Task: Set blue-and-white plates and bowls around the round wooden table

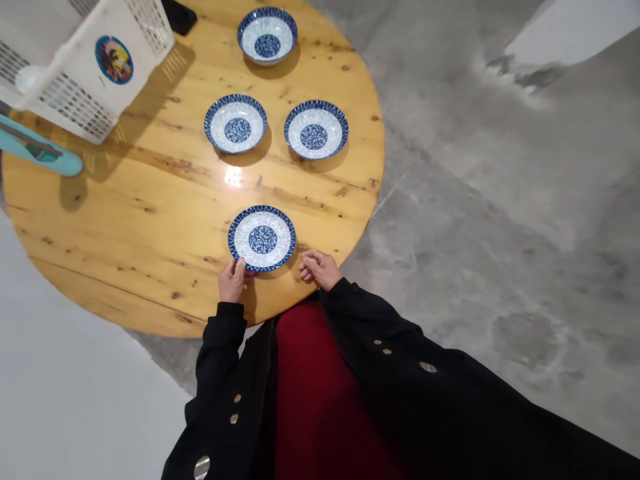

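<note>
A blue-and-white porcelain dish (263, 239) lies on the round wooden table (150, 200) near its front edge. My left hand (232, 281) grips that dish's lower left rim, with the thumb over the blue border. To the right, my right hand (320, 269) rests on the wood with its fingers curled, holding nothing, a little apart from the dish. Farther off stand matching dishes: one at the middle left (235, 123), one at the middle right (316, 130), and one at the far edge (267, 36).
A white slotted plastic basket (83, 67) with a round sticker stands at the table's upper left. A teal object (40, 150) sticks in at the left edge, and a dark object (180, 15) lies at the far rim. Grey concrete floor (500, 200) surrounds the table.
</note>
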{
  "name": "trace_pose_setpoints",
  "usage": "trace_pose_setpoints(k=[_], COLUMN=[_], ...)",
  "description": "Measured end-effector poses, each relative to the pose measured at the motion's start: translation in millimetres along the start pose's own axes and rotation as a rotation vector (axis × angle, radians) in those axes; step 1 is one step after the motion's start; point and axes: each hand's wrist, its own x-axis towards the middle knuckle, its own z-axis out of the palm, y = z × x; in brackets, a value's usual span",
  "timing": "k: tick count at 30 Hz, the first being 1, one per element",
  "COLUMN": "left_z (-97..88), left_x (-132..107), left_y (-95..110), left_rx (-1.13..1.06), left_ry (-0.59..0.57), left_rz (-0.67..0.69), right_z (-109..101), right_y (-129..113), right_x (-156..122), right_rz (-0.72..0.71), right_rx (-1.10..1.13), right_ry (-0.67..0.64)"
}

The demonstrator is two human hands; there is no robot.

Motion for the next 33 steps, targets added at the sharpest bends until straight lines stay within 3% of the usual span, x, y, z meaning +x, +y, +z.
trace_pose_setpoints(k=[7, 21, 24, 30, 33], left_z=[5.7, 0.4, -1.1, -5.8, -2.8], left_x=[10, 27, 25, 17, 13], left_y=[18, 17, 17, 14, 11], left_rx=[0.035, 0.062, 0.023, -0.067, -0.081], left_ry=[0.037, -0.028, -0.064, -0.038, -0.079], left_rz=[0.016, 0.099, 0.056, 0.038, 0.01], right_z=[40, 44, 31, -32, -52], right_y=[-16, -15, -16, -24, -25], right_x=[25, 25, 24, 23, 23], right_rz=[-0.067, -0.063, -0.075, -0.134, -0.143], right_rx=[-0.055, -0.029, 0.005, 0.035, 0.008], right_ry=[-0.036, 0.002, 0.031, 0.281, 0.325])
